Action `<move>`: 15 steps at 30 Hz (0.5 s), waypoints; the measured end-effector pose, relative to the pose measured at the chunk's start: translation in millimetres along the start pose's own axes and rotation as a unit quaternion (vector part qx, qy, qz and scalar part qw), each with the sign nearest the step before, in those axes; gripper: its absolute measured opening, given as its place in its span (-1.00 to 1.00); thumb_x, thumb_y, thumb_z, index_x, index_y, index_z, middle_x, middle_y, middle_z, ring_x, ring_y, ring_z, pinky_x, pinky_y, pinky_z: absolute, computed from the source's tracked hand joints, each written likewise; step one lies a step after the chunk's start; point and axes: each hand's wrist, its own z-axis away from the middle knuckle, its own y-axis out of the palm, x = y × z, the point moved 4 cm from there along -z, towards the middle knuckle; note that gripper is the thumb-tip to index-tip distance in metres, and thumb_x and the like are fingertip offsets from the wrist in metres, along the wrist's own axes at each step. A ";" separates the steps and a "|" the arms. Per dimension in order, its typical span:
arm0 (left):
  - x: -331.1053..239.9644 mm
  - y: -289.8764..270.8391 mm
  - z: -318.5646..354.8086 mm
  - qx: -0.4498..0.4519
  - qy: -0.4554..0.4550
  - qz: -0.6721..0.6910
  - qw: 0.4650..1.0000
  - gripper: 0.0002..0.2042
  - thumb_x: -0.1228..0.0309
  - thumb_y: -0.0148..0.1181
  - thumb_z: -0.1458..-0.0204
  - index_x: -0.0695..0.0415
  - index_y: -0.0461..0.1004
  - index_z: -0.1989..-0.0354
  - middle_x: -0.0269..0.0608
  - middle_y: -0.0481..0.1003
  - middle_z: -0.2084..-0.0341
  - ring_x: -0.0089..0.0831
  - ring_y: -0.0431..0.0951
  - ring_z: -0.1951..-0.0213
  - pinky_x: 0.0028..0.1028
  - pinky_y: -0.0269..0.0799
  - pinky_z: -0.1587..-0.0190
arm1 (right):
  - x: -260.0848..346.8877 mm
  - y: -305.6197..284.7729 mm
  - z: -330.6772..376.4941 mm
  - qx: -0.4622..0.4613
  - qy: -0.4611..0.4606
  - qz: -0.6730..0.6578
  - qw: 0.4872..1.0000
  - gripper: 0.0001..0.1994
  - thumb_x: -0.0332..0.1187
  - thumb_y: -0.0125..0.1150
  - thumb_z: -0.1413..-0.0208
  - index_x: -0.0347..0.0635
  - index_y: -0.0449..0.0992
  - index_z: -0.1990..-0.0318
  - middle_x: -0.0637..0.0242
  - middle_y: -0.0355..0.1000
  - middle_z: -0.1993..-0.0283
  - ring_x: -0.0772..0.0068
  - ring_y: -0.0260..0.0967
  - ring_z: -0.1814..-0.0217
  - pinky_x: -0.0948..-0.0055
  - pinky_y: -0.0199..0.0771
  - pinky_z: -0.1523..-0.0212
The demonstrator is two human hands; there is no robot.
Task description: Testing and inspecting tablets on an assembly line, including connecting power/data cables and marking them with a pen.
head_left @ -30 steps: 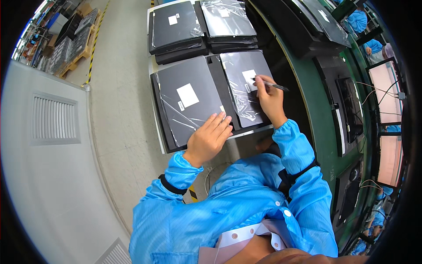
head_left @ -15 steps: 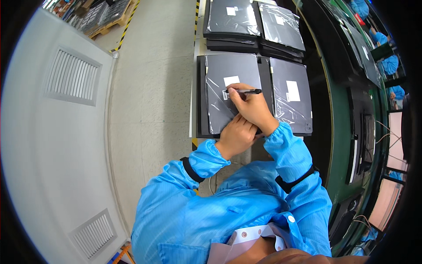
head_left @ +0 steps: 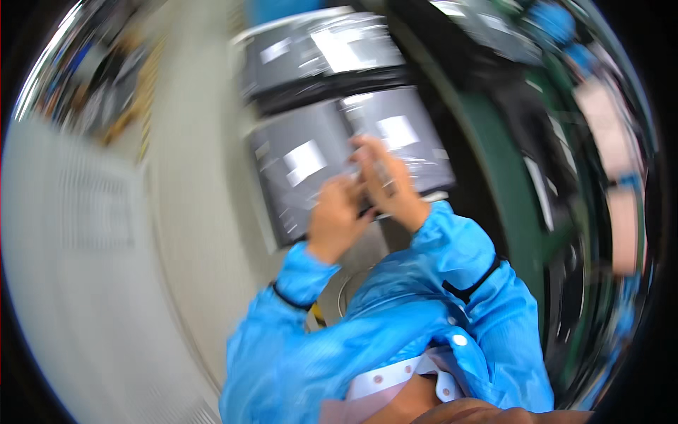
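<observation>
Two flat dark grey panels in clear plastic film lie side by side in front of me, a left panel (head_left: 282, 201) and a right panel (head_left: 420, 152), each with a white label on it. My right hand (head_left: 399, 187) is closed around a pen (head_left: 385, 177), which is smeared by motion, over the gap between the panels. Close beside it, my left hand (head_left: 335, 215) hovers by the near edge of the left panel. Its fingertips almost meet the right hand, and blur hides whether they hold anything.
Behind these panels stands another pair of film-wrapped stacks (head_left: 282, 67). A green workbench (head_left: 470, 134) with dark equipment and screens runs along my right. To the left are a pale floor (head_left: 201, 155) and a white cabinet (head_left: 92, 283) with louvred vents.
My right hand has lifted the pen off the left panel's label and moved right. My left hand has come off the panel's near edge. The whole view has turned and blurred.
</observation>
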 end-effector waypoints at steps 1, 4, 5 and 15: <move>-3.0 0.1 -3.5 0.009 0.035 -0.029 0.999 -0.33 0.27 0.55 0.21 0.26 0.46 -0.13 0.08 0.49 -0.04 0.06 0.45 -0.14 -0.09 0.42 -0.14 | 12.2 -21.7 15.5 -0.030 -0.068 0.072 0.995 -0.68 -0.30 0.03 -0.41 -0.20 0.39 -0.22 0.18 0.54 0.13 0.32 0.49 0.23 0.34 0.53 0.21; -18.4 1.5 -11.2 0.040 0.103 -0.039 0.993 -0.37 0.23 0.52 0.12 0.30 0.47 -0.11 0.10 0.51 -0.01 0.13 0.44 -0.14 -0.05 0.33 -0.22 | 46.4 -112.6 77.6 -0.049 -0.040 0.172 0.983 -0.72 -0.39 0.24 -0.24 -0.20 0.42 -0.07 0.06 0.55 0.17 0.02 0.55 0.13 0.24 0.54 0.14; -24.7 -4.0 -10.3 0.022 0.124 -0.046 0.991 -0.41 0.26 0.51 0.10 0.32 0.48 -0.07 0.13 0.49 -0.05 0.15 0.41 -0.18 -0.04 0.32 -0.24 | 67.8 -139.8 103.6 -0.091 -0.051 0.195 0.975 -0.69 -0.38 0.29 -0.20 -0.17 0.42 -0.06 0.08 0.55 0.21 0.01 0.55 0.14 0.18 0.54 0.15; -20.9 -13.4 -8.5 0.147 0.156 -0.088 0.973 -0.39 0.15 0.30 -0.13 0.29 0.36 -0.25 0.10 0.36 -0.29 0.01 0.22 -0.40 0.05 0.01 -0.42 | 314.0 -481.5 454.9 -0.538 -0.045 0.732 0.416 -0.72 -0.30 0.37 -0.06 -0.22 0.54 0.13 0.03 0.57 0.21 -0.07 0.53 0.22 0.11 0.50 0.20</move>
